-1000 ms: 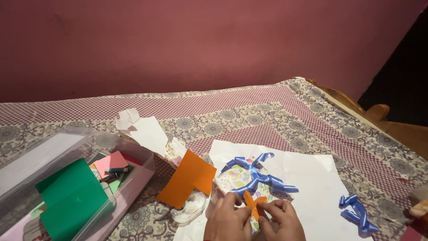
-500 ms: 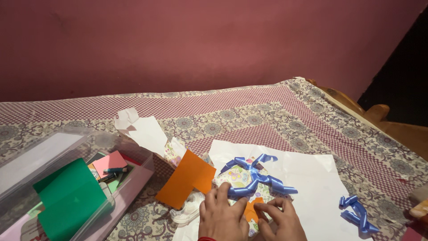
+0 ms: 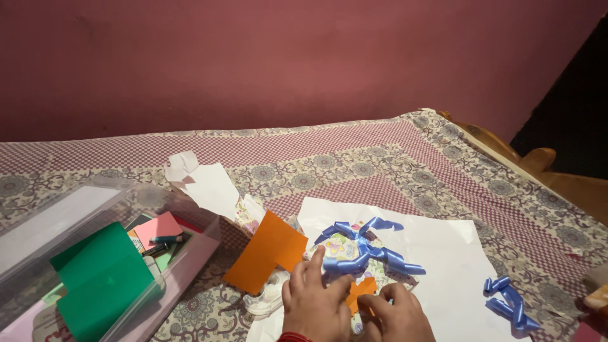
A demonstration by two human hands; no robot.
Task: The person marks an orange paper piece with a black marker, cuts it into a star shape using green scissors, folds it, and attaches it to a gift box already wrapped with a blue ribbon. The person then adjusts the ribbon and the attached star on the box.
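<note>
Patterned maroon bedcover under a plain maroon wall, both hands' grip flat, unclenched, on a ribboned parcel.

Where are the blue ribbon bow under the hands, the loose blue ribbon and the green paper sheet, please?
blue ribbon bow [image 3: 361,248], head view, on its knotted centre.
loose blue ribbon [image 3: 510,303], head view, on its middle loops.
green paper sheet [image 3: 101,275], head view, on its flat face.

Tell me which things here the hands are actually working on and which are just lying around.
In hand:
left hand and right hand
small floral-wrapped parcel
blue ribbon bow on the parcel
small orange paper piece between the hands
white sheet under the parcel

Lying about:
large orange paper
spare blue ribbon
clear plastic box holding green paper
crumpled white paper
</note>
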